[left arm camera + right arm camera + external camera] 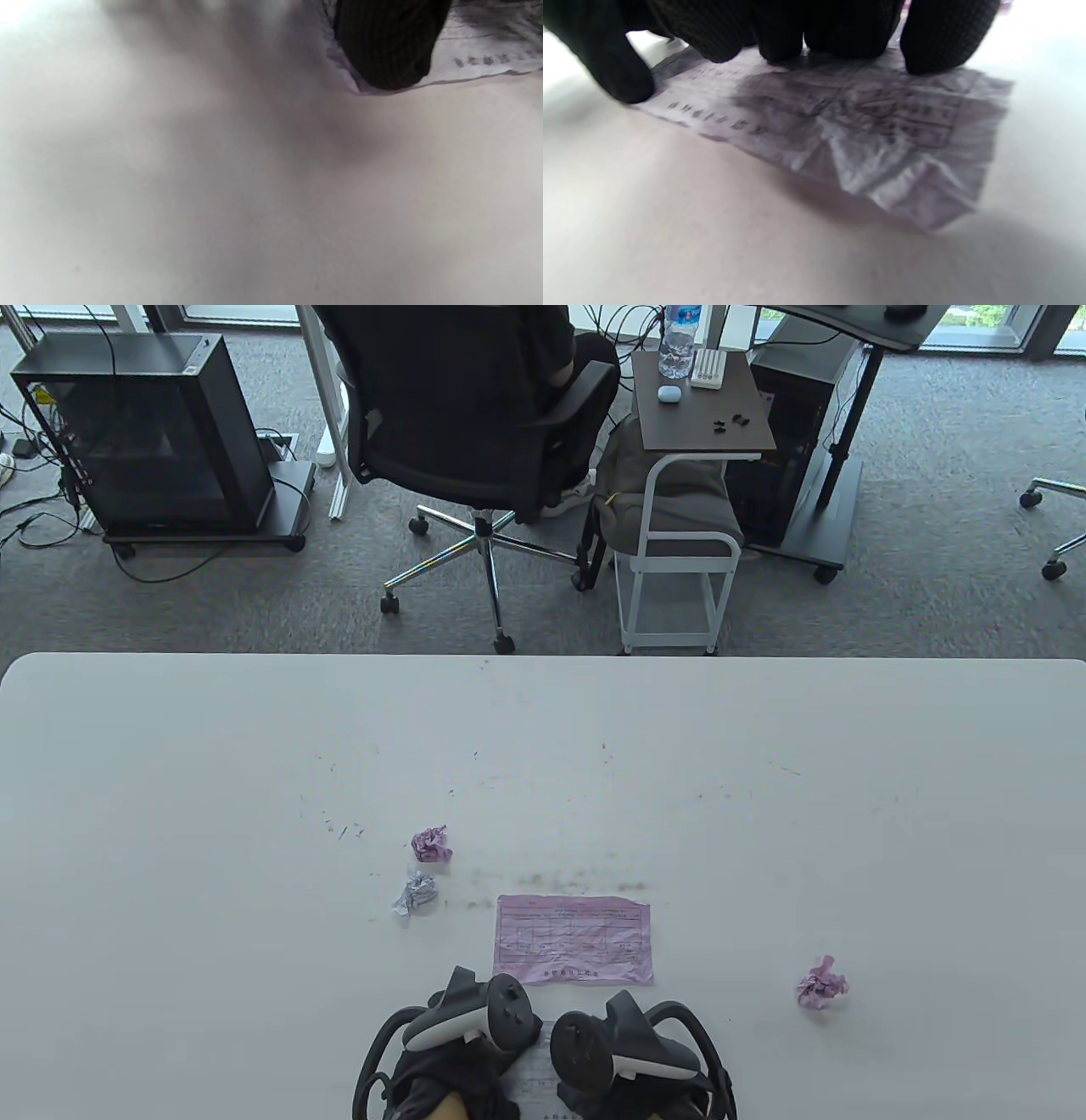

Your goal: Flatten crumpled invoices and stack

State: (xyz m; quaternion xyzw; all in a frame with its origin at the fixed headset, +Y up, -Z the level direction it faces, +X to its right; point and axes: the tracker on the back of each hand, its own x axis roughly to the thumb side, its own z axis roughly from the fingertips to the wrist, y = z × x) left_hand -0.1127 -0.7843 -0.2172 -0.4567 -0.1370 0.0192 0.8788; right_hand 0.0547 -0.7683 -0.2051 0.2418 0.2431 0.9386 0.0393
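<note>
A white invoice (pixel 533 1072) lies at the table's near edge between my two hands. My left hand (pixel 472 1028) touches its left edge; in the left wrist view one gloved fingertip (pixel 384 46) rests on the white invoice (pixel 488 55). My right hand (pixel 624 1056) presses on it with several fingertips (pixel 944 38) and the thumb, and the wrinkled white invoice (pixel 865 140) spreads out below them. A flattened pink invoice (pixel 573 939) lies just beyond the hands. Crumpled balls sit around it: a pink ball (pixel 431 844), a white ball (pixel 415 892) and another pink ball (pixel 821 982).
The white table (pixel 254 780) reaches far to the left, right and back. Beyond its far edge stand an office chair (pixel 475 424) with a person in it, a small side table (pixel 700 398) and a black cabinet (pixel 153 432).
</note>
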